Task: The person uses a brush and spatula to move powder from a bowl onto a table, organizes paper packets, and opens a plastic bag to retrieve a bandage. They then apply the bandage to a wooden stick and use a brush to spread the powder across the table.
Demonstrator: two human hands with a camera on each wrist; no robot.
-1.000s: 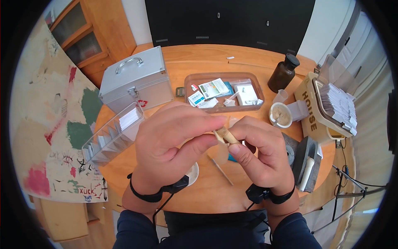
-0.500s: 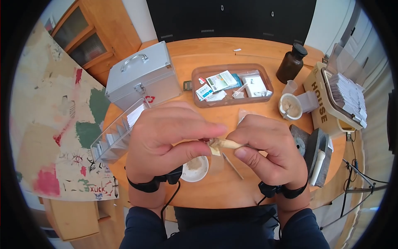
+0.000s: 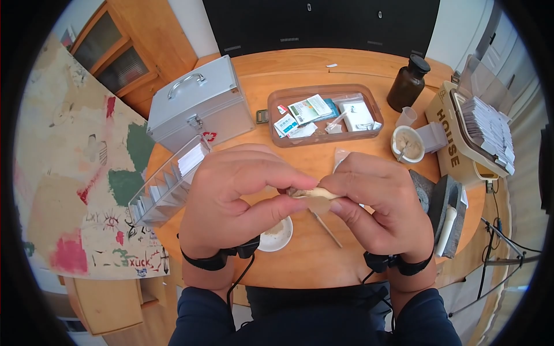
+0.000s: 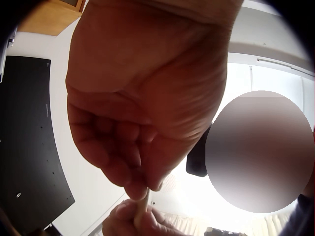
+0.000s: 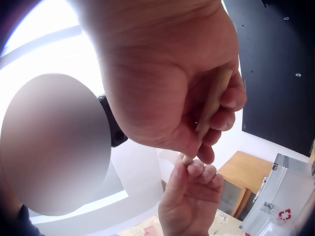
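Note:
A pale tan stick-like roll point(image 3: 324, 193) with a brownish end spans the gap between the two hands, above the table. My left hand point(image 3: 228, 202) pinches its brownish end between thumb and fingers. The other end is pinched by my right hand point(image 3: 384, 202); in the right wrist view a tan length of stick point(image 5: 216, 98) runs under that hand's curled fingers. Just below the roll a pale, rounded, thin piece point(image 3: 317, 205) shows between the thumbs. A white bowl point(image 3: 280, 236) with powder sits below the left hand, partly hidden by it.
A thin stick point(image 3: 328, 229) lies on the table point(image 3: 311, 265). Behind the hands is a brown tray point(image 3: 277, 138) of packets. A silver case point(image 3: 196, 106) and a divided clear rack point(image 3: 167, 184) stand left; a spooned bowl point(image 3: 395, 153), dark bottle point(image 3: 408, 83) and grey stone block point(image 3: 447, 207) stand right.
The roll was tilted a second ago and has turned nearly level. The hands have drawn closer together, and the left fingertips now cover more of the frayed brownish end.

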